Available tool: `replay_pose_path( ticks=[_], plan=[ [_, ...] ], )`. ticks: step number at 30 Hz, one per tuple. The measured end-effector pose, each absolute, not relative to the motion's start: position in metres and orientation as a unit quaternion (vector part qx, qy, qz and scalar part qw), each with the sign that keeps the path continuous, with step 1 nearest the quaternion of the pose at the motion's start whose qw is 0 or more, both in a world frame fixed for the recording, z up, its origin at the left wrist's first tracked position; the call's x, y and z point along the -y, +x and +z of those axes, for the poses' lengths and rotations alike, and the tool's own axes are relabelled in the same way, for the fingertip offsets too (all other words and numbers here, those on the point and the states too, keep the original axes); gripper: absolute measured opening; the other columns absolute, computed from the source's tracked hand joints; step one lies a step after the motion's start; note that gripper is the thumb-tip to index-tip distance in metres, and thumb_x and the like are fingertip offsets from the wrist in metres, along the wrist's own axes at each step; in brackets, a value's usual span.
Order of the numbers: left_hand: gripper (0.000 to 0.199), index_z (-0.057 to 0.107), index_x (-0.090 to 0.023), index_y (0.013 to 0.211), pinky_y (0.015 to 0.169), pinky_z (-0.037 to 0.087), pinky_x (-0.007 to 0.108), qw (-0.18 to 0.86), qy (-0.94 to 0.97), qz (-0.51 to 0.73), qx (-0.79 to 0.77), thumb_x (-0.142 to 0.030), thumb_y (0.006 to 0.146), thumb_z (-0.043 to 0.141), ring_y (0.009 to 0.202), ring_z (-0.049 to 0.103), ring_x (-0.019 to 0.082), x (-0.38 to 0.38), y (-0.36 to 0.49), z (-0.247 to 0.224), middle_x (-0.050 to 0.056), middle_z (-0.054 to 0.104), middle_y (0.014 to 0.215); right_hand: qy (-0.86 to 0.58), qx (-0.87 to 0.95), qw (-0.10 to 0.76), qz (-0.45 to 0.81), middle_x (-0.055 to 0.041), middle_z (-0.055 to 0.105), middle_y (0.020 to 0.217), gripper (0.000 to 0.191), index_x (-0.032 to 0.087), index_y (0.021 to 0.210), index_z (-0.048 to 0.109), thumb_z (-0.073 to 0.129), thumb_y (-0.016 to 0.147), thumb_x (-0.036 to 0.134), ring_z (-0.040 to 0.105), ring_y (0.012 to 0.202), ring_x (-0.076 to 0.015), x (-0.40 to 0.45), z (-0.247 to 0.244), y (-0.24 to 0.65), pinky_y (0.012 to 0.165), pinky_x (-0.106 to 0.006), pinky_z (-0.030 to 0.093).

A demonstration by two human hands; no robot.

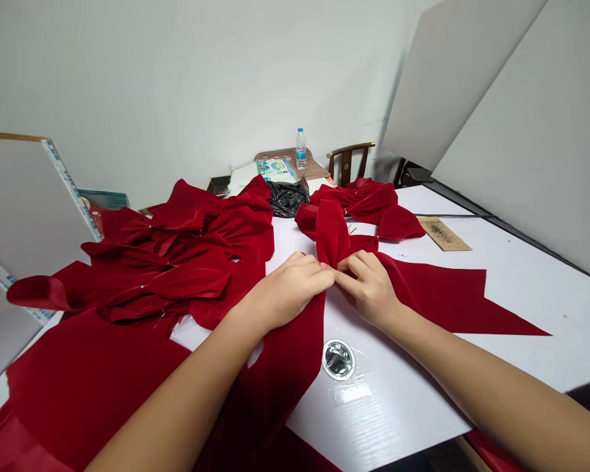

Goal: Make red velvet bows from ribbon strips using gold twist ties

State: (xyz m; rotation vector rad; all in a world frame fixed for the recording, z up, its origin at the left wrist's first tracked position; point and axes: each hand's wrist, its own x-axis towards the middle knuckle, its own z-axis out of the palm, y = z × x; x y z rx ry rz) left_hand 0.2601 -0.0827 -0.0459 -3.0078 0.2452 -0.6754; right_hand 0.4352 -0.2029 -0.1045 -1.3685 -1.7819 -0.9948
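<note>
Both hands meet over the white table at the pinched middle of a red velvet ribbon [332,229]. My left hand [297,285] is closed, thumb and fingers pressed together on the gathered fabric. From the right, my right hand [368,285] pinches the same spot, its fingertips touching the left thumb. One loop of the ribbon stands up above the hands. A pointed tail [447,295] lies out to the right, and more fabric hangs down below the left hand. Fingers hide whatever lies at the pinch itself.
Several red velvet bows [177,229] are heaped at the left, with more bows [364,200] behind the hands. A black plastic bag [289,196], a water bottle [301,151], a brown card [445,234] and a round metal-rimmed disc [338,359] are also around. White panels stand on both sides.
</note>
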Motion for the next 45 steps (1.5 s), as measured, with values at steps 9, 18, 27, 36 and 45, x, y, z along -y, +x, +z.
replay_pose_path(
  ticks=[9, 18, 27, 36, 45],
  plan=[
    [0.028, 0.065, -0.015, 0.086, 0.082, 0.049, 0.033, 0.067, -0.970, -0.216, -0.094, -0.011, 0.103, 0.044, 0.085, 0.060, 0.019, 0.084, 0.260, -0.046, 0.006, 0.068, 0.087, -0.525, 0.709, 0.321, -0.344, -0.0074, 0.075, 0.112, 0.017, 0.015, 0.106, 0.070, 0.057, 0.095, 0.011, 0.056, 0.110, -0.0248, 0.203, -0.105, 0.436, 0.103, -0.044, 0.041],
    [0.012, 0.064, -0.019, 0.089, 0.100, 0.050, 0.043, -0.022, -0.989, -0.138, -0.040, -0.025, 0.099, 0.060, 0.118, 0.065, 0.027, 0.101, 0.248, -0.007, 0.008, 0.074, 0.109, -0.530, 0.672, 0.308, -0.416, -0.0068, 0.068, 0.085, 0.023, 0.015, 0.114, 0.071, 0.057, 0.096, 0.012, 0.054, 0.093, -0.0227, 0.204, -0.090, 0.439, 0.098, -0.044, 0.041],
    [0.018, 0.070, -0.022, 0.096, 0.115, 0.041, 0.058, 0.005, -0.971, -0.240, 0.015, -0.035, 0.100, 0.057, 0.144, 0.047, 0.033, 0.122, 0.212, 0.051, 0.007, 0.055, 0.154, -0.546, 0.622, 0.274, -0.489, -0.0065, 0.071, 0.101, 0.015, 0.024, 0.106, 0.069, 0.060, 0.096, 0.018, 0.055, 0.102, -0.0250, 0.214, -0.019, 0.461, 0.100, -0.047, 0.038],
    [0.018, 0.074, -0.026, 0.095, 0.118, 0.038, 0.060, -0.108, -0.922, -0.355, 0.114, -0.039, 0.096, 0.062, 0.139, 0.043, 0.033, 0.107, 0.200, 0.035, 0.007, 0.045, 0.146, -0.627, 0.441, 0.225, -0.602, -0.0152, 0.062, 0.108, 0.016, 0.015, 0.093, 0.074, 0.064, 0.094, 0.027, 0.049, 0.107, -0.0315, 0.226, 0.152, 0.506, 0.087, -0.054, 0.037],
    [0.041, 0.071, -0.033, 0.126, 0.120, 0.024, 0.072, -0.199, -0.849, -0.398, 0.285, -0.047, 0.088, 0.070, 0.153, 0.017, 0.046, 0.080, 0.229, -0.018, 0.010, 0.018, 0.158, -0.712, 0.411, 0.179, -0.540, -0.0207, 0.050, 0.139, 0.058, 0.002, 0.041, 0.055, 0.051, 0.095, 0.022, 0.037, 0.133, -0.0570, 0.238, 0.254, 0.502, 0.080, -0.061, 0.019]
  ],
)
